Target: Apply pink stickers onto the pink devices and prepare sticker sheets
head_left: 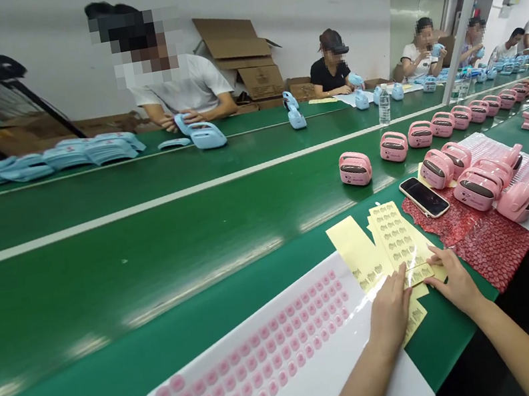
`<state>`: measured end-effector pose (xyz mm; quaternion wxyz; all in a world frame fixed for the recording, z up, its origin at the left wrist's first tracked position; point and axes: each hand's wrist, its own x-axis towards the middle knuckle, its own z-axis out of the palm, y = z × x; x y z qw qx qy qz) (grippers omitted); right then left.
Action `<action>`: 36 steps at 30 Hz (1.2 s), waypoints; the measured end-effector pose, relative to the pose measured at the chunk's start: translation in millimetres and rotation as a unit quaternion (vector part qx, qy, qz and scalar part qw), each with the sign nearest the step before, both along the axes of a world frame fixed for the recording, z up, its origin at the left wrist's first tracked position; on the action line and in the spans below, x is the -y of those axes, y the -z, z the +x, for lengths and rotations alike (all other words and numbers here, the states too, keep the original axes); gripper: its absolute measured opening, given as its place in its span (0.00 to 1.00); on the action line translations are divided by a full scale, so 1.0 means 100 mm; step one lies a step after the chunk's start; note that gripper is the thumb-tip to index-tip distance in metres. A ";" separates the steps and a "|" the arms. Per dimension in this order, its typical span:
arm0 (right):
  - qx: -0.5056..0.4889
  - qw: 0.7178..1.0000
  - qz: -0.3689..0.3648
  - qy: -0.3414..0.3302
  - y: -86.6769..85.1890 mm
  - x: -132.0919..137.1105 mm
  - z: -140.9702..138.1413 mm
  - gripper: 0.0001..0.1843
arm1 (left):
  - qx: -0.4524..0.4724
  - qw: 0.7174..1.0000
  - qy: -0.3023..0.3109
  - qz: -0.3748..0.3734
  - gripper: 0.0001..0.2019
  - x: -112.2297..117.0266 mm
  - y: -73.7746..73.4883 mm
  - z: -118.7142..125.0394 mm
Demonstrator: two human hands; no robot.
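Pale yellow sticker sheets (394,230) with rows of small dark printed labels lie overlapping at the bench's near edge. My left hand (389,309) has its fingertips closed at the lower left of the top sheet. On the other side, my right hand (455,281) grips the right end of that sheet's bottom strip (418,275), which looks folded or bent. To the left spreads a large white sheet (260,354) with rows of round pink stickers, partly under my left forearm.
Pink handled devices (355,168) line the green belt. More stand by a phone (424,196) on red bubble wrap (498,247). A water bottle (384,107) stands on the far side. Across the belt, co-workers (185,89) sit with blue devices (207,135) and stacked blue parts (94,150).
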<state>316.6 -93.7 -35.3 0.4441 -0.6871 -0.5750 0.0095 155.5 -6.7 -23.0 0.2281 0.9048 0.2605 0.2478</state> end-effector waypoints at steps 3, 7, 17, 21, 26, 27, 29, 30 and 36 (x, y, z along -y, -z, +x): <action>0.002 1.000 -0.008 0.001 0.01 0.00 0.00 0.24 | 0.000 1.000 -0.005 0.004 0.20 0.01 -0.02 -0.01; 0.027 1.000 -0.010 0.005 0.02 -0.01 0.00 0.25 | 0.010 1.000 -0.017 0.016 0.20 0.01 -0.03 0.00; 0.016 1.000 0.000 0.004 0.01 0.00 0.01 0.21 | 0.011 1.000 -0.015 0.025 0.19 0.02 0.02 0.01; 0.019 1.000 -0.013 0.014 0.03 -0.01 0.01 0.22 | 0.020 0.999 -0.025 0.036 0.19 0.01 -0.05 -0.02; 0.053 0.995 -0.018 0.079 0.05 -0.04 0.03 0.26 | -0.003 0.994 -0.041 0.104 0.20 0.04 -0.12 -0.05; 0.052 0.995 -0.018 0.089 0.04 -0.05 0.03 0.25 | -0.013 0.992 -0.036 0.118 0.21 0.06 -0.13 -0.06; 0.050 0.994 -0.017 0.095 0.04 -0.05 0.03 0.24 | -0.026 0.991 -0.019 0.126 0.22 0.10 -0.14 -0.05; 0.051 0.994 -0.015 0.095 0.03 -0.05 0.03 0.23 | -0.030 0.992 -0.008 0.123 0.23 0.12 -0.14 -0.04; 0.046 0.995 0.002 0.093 0.01 -0.04 0.00 0.22 | -0.027 0.995 0.063 0.073 0.32 0.17 -0.09 0.00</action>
